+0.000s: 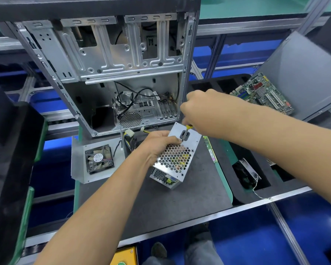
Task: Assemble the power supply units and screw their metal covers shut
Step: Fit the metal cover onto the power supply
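The left hand point(159, 144) is curled round the upper left edge of the power supply unit point(175, 155), fingers wrapped over its perforated metal cover and holding it tilted, with its lower corner down on the dark counter point(161, 203). The right hand point(203, 111) is clenched around a screwdriver point(186, 131) with a yellow collar; the tip points down to the cover just beside the left fingertips, near the socket cut-out. Whether the tip sits in a screw cannot be told.

Beyond both hands an open computer case point(111, 69) stands upright, its lower edge close behind the unit. Left of the left hand lies a metal bracket carrying a fan point(99, 158), apart from the unit. A bundle of cables point(131, 140) lies just behind the left wrist. Right of the right forearm a circuit board point(264, 94) leans at a slant. Bare counter spreads beneath the forearms toward the near metal edge.
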### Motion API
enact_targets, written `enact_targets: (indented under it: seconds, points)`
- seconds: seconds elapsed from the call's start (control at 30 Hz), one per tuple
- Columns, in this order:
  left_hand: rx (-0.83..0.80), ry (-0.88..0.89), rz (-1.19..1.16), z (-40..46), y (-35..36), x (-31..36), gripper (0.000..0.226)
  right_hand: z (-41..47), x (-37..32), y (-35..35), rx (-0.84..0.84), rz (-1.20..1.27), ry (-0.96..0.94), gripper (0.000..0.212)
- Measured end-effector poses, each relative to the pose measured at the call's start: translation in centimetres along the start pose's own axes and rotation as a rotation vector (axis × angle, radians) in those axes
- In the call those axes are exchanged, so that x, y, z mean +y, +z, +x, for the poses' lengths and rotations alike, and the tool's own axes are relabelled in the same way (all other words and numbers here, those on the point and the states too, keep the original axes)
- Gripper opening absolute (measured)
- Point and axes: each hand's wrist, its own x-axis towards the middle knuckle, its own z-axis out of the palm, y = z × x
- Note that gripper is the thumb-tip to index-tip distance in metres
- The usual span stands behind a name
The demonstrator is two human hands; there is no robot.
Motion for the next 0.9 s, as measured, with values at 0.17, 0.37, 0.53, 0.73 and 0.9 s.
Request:
enact_targets:
  seconds: [0.17,0.37,0.53,0.73,0.9]
  points:
    - [-0.002,0.001,0.012,-0.2,0.0,0.2,0.021,0.1,0.6,-0.7,-0.167,0.113,0.054,0.03]
    - [0.003,0.002,0.005,-0.3,-0.1,0.2,0.021,0.1,-0.2,0.2,-0.034,-0.002,0.042,0.018]
    - [-0.005,0.011,0.003,-0.3,0.0,0.1,0.02,-0.9,1.5,-0.5,-0.148,0.37,0.013,0.017]
    - [0.002,0.009,0.015,-0.3,-0.1,0.1,0.022,-0.2,0.5,-0.3,-0.009,0.031,0.094,0.033]
    - [-0.006,0.008,0.0,0.0,0.0,0.0,0.017,0.0,0.8,-0.3,-0.088,0.2,0.01,0.014]
